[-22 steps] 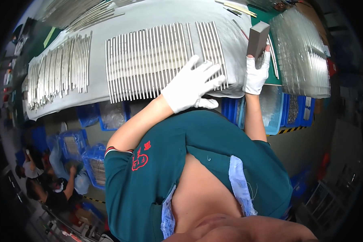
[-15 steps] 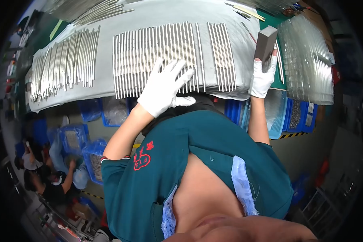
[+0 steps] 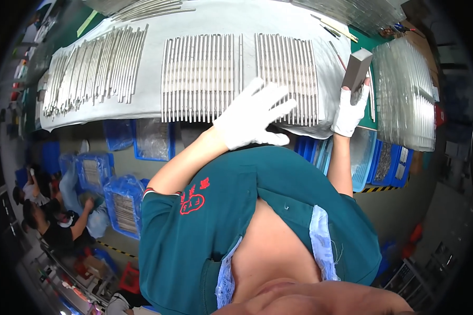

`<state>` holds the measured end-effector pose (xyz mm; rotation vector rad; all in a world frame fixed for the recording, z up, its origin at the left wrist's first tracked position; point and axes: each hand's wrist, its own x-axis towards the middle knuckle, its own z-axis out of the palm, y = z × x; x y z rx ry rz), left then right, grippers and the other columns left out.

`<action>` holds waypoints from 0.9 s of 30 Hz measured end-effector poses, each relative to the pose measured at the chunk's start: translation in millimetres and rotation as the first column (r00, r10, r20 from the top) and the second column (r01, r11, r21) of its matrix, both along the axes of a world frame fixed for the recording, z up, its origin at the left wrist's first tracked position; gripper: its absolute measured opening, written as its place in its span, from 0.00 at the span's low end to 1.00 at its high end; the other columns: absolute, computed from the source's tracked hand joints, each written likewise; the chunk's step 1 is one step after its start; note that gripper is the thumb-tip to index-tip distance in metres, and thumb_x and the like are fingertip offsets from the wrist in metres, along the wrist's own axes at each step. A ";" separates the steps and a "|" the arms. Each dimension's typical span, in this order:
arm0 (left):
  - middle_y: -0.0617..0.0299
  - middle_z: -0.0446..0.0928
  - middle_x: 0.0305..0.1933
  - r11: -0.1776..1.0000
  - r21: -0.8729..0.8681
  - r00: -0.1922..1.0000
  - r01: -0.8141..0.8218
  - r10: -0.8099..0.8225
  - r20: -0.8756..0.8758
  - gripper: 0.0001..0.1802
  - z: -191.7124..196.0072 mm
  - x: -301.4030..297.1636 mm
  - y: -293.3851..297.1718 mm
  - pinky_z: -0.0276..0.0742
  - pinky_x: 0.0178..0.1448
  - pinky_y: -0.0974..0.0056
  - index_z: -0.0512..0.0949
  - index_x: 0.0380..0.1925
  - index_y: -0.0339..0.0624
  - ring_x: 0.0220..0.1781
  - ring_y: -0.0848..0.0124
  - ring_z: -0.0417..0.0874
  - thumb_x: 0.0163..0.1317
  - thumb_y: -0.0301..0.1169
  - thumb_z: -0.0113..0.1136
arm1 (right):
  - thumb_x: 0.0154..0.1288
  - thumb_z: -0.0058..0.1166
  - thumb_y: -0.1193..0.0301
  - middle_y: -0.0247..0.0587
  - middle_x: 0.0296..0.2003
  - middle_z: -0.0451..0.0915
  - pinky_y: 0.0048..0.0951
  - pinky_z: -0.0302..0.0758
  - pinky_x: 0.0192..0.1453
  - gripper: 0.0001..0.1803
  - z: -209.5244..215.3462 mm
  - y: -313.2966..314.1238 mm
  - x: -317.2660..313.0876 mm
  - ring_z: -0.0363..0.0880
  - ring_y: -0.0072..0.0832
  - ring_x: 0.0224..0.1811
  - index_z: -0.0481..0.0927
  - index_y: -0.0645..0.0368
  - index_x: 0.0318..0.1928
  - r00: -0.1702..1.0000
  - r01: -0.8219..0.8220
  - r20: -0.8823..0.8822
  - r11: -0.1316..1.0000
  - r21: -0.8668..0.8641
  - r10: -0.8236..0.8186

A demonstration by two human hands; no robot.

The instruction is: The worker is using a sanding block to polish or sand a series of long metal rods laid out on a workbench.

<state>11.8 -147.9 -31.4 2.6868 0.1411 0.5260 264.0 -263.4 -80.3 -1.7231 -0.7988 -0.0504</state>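
My left hand [image 3: 249,116], in a white glove, spreads its fingers over the near ends of the metal rods; whether the fingertips touch them I cannot tell. Slim silvery rods lie side by side in a middle group [image 3: 198,76] and a right group [image 3: 288,68], with a single rod [image 3: 241,60] between the two. At the right edge of the cloth my right hand [image 3: 348,116], gloved with bare fingertips showing, is closed round the lower end of a grey rectangular block [image 3: 357,68], which looks like a sanding block and is held upright, apart from the rods.
More rods [image 3: 97,71] lie loosely at the left of the white cloth [image 3: 152,102], others [image 3: 152,9] at the back. Clear plastic trays [image 3: 404,94] are stacked at the right. Blue bins [image 3: 123,207] stand below the table, and people [image 3: 63,215] sit at lower left.
My left hand has moved right along the rods. The right group has grown wider and the middle group narrower. My right hand still holds the grey block; the whole view has shifted slightly.
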 end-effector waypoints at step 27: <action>0.39 0.61 0.70 0.757 0.299 0.703 -0.581 0.651 -0.285 0.47 -8.1 -94.8 31.8 0.45 0.74 0.38 0.65 0.68 0.45 0.71 0.42 0.62 0.56 0.63 0.56 | 0.62 0.62 0.74 0.49 0.70 0.62 0.36 0.64 0.71 0.39 -2.1 -2.2 0.0 0.66 0.40 0.69 0.59 0.56 0.72 0.999 -0.024 0.041 0.999 0.035 0.023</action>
